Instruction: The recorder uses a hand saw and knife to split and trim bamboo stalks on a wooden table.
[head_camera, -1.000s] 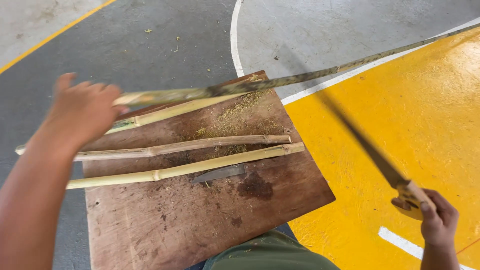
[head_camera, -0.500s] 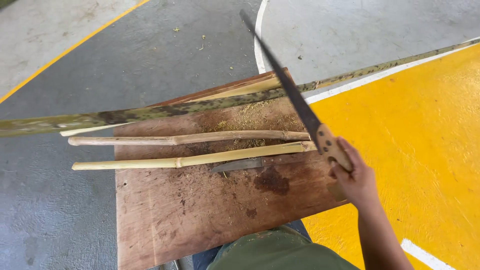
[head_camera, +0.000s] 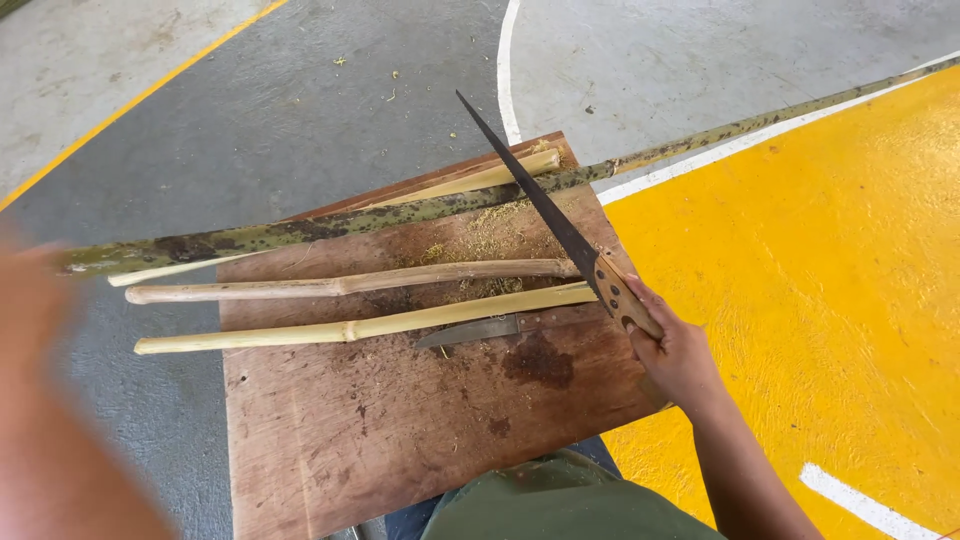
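My right hand grips the wooden handle of a hand saw, whose dark blade points up and away over a long green mottled bamboo pole. That pole lies slantwise across a brown wooden board and runs far off to the upper right. My left hand is a blur at the left edge, near the pole's thick end; whether it touches the pole is unclear. Two pale peeled bamboo sticks lie on the board, with a third pale stick behind the green pole.
A small knife lies on the board beside the nearest stick. Sawdust and a dark stain mark the board. The floor is grey concrete with a yellow painted area at the right and white lines. My green-clad knee sits at the bottom.
The saw has swung from low at the right to above the board, blade over the green pole. My left hand went out of sight, then came back blurred at the left edge.
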